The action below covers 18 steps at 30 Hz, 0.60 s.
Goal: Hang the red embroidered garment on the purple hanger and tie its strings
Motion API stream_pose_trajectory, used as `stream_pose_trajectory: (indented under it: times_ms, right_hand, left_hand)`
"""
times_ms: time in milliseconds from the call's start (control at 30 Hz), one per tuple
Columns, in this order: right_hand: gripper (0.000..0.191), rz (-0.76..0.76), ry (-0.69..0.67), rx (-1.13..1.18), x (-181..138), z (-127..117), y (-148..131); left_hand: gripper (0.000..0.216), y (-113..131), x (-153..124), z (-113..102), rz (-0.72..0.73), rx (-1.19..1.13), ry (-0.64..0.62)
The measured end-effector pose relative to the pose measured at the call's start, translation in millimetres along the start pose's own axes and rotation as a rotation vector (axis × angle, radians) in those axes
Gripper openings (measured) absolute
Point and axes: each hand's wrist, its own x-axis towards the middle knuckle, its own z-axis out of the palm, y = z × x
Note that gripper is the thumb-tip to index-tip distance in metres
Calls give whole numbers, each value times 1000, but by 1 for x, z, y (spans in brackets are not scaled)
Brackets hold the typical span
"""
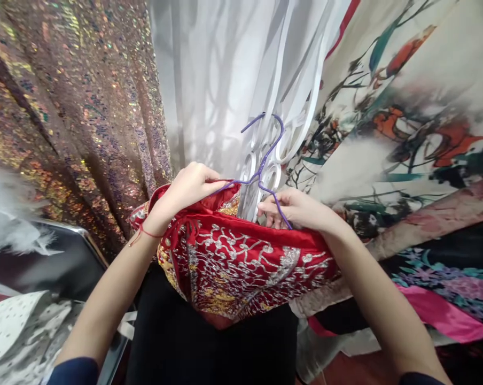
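A red satin garment [241, 262] with silver and gold embroidery hangs bunched between my arms. A thin purple wire hanger [265, 160] rises from its top, hook up. My left hand [189, 187] is closed on the garment's upper left edge, where the hanger's left arm runs in. A red thread circles that wrist. My right hand [293, 208] is closed on the garment's upper right edge, with the hanger's right arm passing over its fingers.
A brown sequined cloth [73, 107] hangs at the left, a white sheer curtain [217, 80] in the middle, painted floral fabrics [418, 117] at the right. A black chair with a metal frame [69, 256] stands lower left. A black garment [209, 342] hangs below the red one.
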Motion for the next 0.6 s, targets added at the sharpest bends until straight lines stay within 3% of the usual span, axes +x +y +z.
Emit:
stream_pose_trajectory:
  times_ms: [233,367,500,600]
  right_hand:
    - [59,-67,202,7,12,20,-9]
    - [60,-113,297,-154,19,16,-14]
    - [61,-183,284,-209,23,16,-11]
    - [62,-251,311,-250,24,17,-9]
  left_hand:
    - [45,14,32,7,134,-88,158]
    - [41,28,35,4,108,-112,54]
    - [43,38,33,-1,25,-116,-17]
    - [48,40,33,-2,-44,-136,-139]
